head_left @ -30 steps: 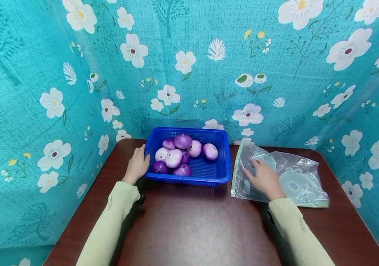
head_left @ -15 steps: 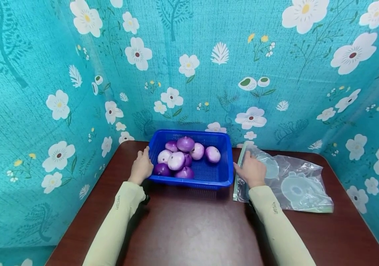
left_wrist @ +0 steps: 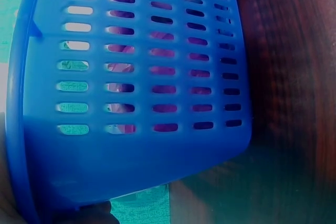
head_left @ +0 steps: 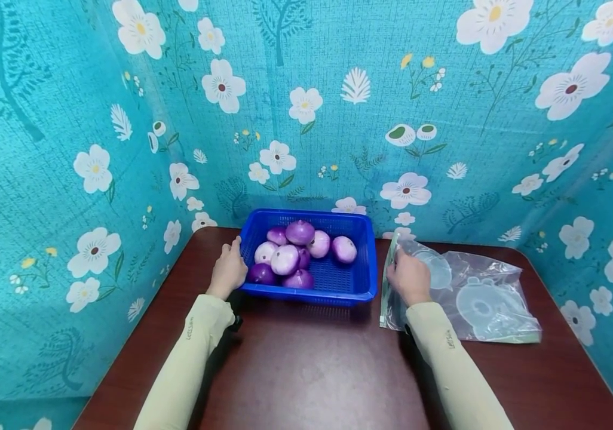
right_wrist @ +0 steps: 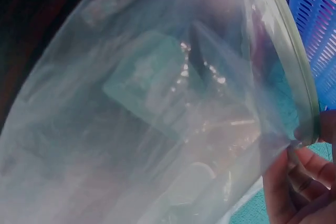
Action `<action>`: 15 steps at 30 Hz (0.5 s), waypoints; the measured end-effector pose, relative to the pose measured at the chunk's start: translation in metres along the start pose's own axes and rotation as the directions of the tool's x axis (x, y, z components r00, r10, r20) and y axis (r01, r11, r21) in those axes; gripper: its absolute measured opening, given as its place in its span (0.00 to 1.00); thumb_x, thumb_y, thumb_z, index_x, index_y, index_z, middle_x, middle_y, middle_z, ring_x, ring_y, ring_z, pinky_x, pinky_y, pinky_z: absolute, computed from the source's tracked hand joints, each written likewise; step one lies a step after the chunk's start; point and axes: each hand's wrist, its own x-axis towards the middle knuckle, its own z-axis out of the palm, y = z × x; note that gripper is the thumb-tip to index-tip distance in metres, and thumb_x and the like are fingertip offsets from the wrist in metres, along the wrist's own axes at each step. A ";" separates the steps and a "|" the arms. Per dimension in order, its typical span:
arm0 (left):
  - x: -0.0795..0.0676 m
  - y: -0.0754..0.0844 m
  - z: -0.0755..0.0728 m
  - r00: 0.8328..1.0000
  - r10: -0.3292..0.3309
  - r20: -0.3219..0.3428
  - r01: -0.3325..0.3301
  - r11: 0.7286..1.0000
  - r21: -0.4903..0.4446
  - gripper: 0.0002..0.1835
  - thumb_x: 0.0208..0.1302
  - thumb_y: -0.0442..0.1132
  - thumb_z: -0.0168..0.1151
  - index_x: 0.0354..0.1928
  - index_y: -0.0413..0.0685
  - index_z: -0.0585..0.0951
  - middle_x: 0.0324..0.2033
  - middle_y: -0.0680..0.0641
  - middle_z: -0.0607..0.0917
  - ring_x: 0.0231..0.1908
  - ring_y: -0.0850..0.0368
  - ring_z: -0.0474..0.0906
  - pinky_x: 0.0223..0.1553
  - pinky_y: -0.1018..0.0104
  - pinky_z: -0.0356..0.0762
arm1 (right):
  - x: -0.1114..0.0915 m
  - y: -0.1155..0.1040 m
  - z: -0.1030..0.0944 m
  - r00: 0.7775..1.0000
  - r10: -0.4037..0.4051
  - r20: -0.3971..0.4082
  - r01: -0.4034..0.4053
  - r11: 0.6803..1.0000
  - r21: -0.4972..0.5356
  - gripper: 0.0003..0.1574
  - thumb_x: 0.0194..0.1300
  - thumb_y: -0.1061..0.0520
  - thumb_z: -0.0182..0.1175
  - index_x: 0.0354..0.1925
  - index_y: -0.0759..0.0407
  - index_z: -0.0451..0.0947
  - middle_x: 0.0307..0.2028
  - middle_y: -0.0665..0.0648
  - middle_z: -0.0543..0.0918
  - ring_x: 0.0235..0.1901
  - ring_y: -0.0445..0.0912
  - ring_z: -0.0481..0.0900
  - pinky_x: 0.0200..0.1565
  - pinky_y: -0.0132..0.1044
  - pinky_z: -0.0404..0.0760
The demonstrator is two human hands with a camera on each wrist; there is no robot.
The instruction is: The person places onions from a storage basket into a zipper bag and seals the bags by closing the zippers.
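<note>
My left hand point(head_left: 229, 270) grips the left rim of a blue plastic basket point(head_left: 333, 292). In the left wrist view the slotted wall of the basket point(left_wrist: 105, 161) fills most of the picture, with fingertips dark below the rim. Several purple onions point(head_left: 285, 260) are piled inside, mostly to the left. To the basket's right lies a clear zip bag point(head_left: 502, 331) with translucent round lids point(head_left: 481, 304) in it. My right hand point(head_left: 411, 276) pinches the bag near its green zip strip; the right wrist view shows thumb and fingers point(right_wrist: 278, 187) at the corner of that strip.
Everything stands on a dark reddish-brown table point(head_left: 312, 370) with rounded far corners. A turquoise flowered cloth point(head_left: 306, 149) hangs close behind and along both sides. The basket and the bag's zip edge lie side by side near the table's far edge.
My right hand has moved left from above the bag's middle to its zip edge, and its fingers have closed on the plastic. The left hand keeps its place at the basket rim.
</note>
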 end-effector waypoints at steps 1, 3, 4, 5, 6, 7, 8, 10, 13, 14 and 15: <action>0.000 0.000 0.000 1.000 0.000 0.004 0.000 1.000 0.000 0.33 0.77 0.34 0.50 0.80 0.40 0.56 0.64 0.27 0.69 0.53 0.26 0.80 0.59 0.33 0.77 | -0.001 0.001 0.000 1.000 -0.002 -0.002 0.002 1.000 0.013 0.09 0.65 0.58 0.61 0.36 0.66 0.77 0.25 0.67 0.84 0.28 0.66 0.83 0.33 0.61 0.79; 0.000 0.000 0.000 1.000 -0.002 0.012 0.002 1.000 -0.002 0.34 0.77 0.34 0.50 0.80 0.40 0.55 0.65 0.27 0.69 0.53 0.26 0.80 0.59 0.33 0.76 | -0.002 0.003 -0.001 1.000 -0.003 -0.004 0.003 0.999 0.035 0.09 0.64 0.60 0.60 0.30 0.64 0.76 0.25 0.67 0.83 0.28 0.66 0.82 0.33 0.62 0.78; 0.000 0.000 0.000 1.000 0.000 0.014 0.000 1.000 -0.001 0.33 0.77 0.34 0.50 0.80 0.40 0.55 0.65 0.27 0.69 0.53 0.26 0.80 0.59 0.33 0.76 | -0.002 0.004 -0.001 1.000 -0.003 -0.007 0.004 0.999 0.042 0.10 0.64 0.60 0.60 0.27 0.62 0.74 0.24 0.66 0.83 0.28 0.66 0.82 0.33 0.62 0.78; 0.000 0.000 0.000 1.000 0.000 0.014 0.000 1.000 -0.002 0.33 0.77 0.34 0.50 0.80 0.40 0.55 0.65 0.27 0.69 0.53 0.27 0.80 0.59 0.33 0.76 | -0.002 0.005 -0.001 1.000 -0.006 -0.013 0.007 0.999 0.045 0.11 0.64 0.60 0.60 0.25 0.61 0.73 0.24 0.66 0.83 0.28 0.67 0.82 0.33 0.62 0.78; 0.000 0.000 0.000 1.000 0.000 0.014 0.000 1.000 -0.003 0.33 0.77 0.34 0.50 0.80 0.40 0.55 0.65 0.27 0.69 0.53 0.27 0.80 0.59 0.33 0.77 | -0.002 0.006 -0.001 1.000 -0.011 -0.019 0.012 0.999 0.046 0.12 0.64 0.60 0.60 0.24 0.61 0.73 0.23 0.66 0.83 0.28 0.67 0.82 0.32 0.62 0.77; 0.000 0.000 0.000 1.000 0.001 0.012 -0.001 1.000 -0.004 0.33 0.77 0.34 0.50 0.80 0.40 0.55 0.65 0.27 0.69 0.53 0.27 0.80 0.59 0.33 0.77 | -0.002 0.006 -0.001 1.000 -0.017 -0.023 0.018 0.999 0.049 0.12 0.64 0.60 0.60 0.24 0.61 0.72 0.23 0.66 0.82 0.27 0.67 0.82 0.32 0.63 0.77; 0.000 0.000 0.000 1.000 0.000 0.010 0.000 1.000 -0.005 0.34 0.77 0.34 0.50 0.80 0.40 0.55 0.65 0.27 0.69 0.52 0.27 0.80 0.59 0.33 0.77 | -0.002 0.006 -0.001 0.999 -0.021 -0.025 0.022 0.998 0.052 0.12 0.63 0.60 0.60 0.23 0.60 0.72 0.22 0.66 0.82 0.26 0.66 0.81 0.31 0.62 0.77; 0.000 0.000 -0.001 1.000 0.002 0.006 -0.002 1.000 -0.007 0.34 0.77 0.34 0.50 0.81 0.40 0.55 0.65 0.27 0.69 0.52 0.27 0.80 0.59 0.33 0.77 | -0.001 0.006 -0.001 0.999 -0.024 -0.027 0.026 0.998 0.056 0.12 0.63 0.60 0.60 0.23 0.60 0.72 0.21 0.65 0.82 0.25 0.65 0.81 0.30 0.62 0.76; 0.000 -0.001 -0.001 1.000 0.001 0.004 -0.001 1.000 -0.008 0.34 0.77 0.34 0.50 0.81 0.40 0.55 0.65 0.28 0.69 0.52 0.27 0.80 0.59 0.34 0.77 | 0.000 0.006 -0.002 1.000 -0.019 -0.010 0.020 0.998 0.064 0.12 0.63 0.60 0.59 0.23 0.60 0.71 0.20 0.63 0.80 0.22 0.61 0.78 0.28 0.58 0.75; 0.000 -0.001 -0.001 1.000 0.004 0.007 -0.004 1.000 -0.005 0.34 0.77 0.34 0.50 0.81 0.40 0.55 0.65 0.27 0.69 0.53 0.27 0.80 0.60 0.33 0.77 | 0.000 0.006 -0.003 1.000 -0.014 -0.004 0.014 0.998 0.066 0.12 0.64 0.60 0.59 0.23 0.59 0.71 0.20 0.62 0.79 0.21 0.60 0.77 0.28 0.57 0.74; 0.001 -0.001 -0.001 1.000 0.004 0.009 -0.004 1.000 -0.006 0.33 0.77 0.34 0.49 0.81 0.40 0.55 0.65 0.27 0.69 0.53 0.27 0.80 0.60 0.33 0.76 | 0.000 0.006 -0.003 1.000 -0.012 0.001 0.012 0.998 0.068 0.12 0.64 0.61 0.59 0.23 0.59 0.71 0.19 0.61 0.79 0.21 0.59 0.76 0.27 0.56 0.74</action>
